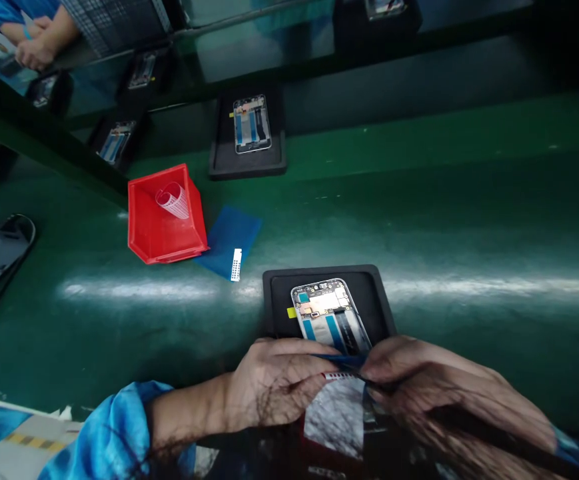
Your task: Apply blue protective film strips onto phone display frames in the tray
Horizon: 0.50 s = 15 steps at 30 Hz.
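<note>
My left hand point(282, 381) is closed, thumb and fingers pinching the left end of a thin blue sheet point(346, 359). At the sheet's right end my right hand point(432, 383) is closed on it too. Just below the fingers shows a strip of small dark-and-white labels point(342, 376), partly hidden. Right behind both hands, an opened phone point(325, 308) lies in a black tray point(379, 293), its circuit board and blue strips bare. A yellow tab point(291, 313) sticks out from its left side. The hands cover the phone's lower end.
To the left stands a red bin point(166, 227) holding a curled label sheet point(174, 200). Beside it lies a blue film point(232, 237) with a white label strip point(236, 265). Another black tray point(246, 170) carries an opened phone point(252, 125). A person's hands point(36, 53) are at the upper left.
</note>
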Motion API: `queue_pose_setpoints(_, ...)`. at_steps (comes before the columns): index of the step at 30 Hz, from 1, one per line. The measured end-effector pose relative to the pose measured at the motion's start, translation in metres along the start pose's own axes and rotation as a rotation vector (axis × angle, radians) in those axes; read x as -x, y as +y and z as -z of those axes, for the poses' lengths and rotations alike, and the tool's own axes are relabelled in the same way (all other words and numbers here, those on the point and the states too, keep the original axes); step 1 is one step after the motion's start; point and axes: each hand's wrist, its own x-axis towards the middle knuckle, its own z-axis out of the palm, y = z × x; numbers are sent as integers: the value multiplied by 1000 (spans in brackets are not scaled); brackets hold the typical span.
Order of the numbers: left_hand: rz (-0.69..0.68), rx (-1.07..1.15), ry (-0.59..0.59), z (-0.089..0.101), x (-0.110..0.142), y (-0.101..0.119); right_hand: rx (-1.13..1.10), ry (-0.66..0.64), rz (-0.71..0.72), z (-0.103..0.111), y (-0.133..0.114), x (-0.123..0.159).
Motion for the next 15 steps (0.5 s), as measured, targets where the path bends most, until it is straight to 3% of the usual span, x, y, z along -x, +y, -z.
queue_pose_setpoints(3,-7,-15,7,0,-1,1,5,-35,34,0,-4,-5)
queue_pose_setpoints(9,-11,-35,5,1,-1,1,57,85,-111,-10,3,-1)
queue_pose_setpoints(15,-3,-35,0,1,-1,1,66,44,-111,-11,3,5)
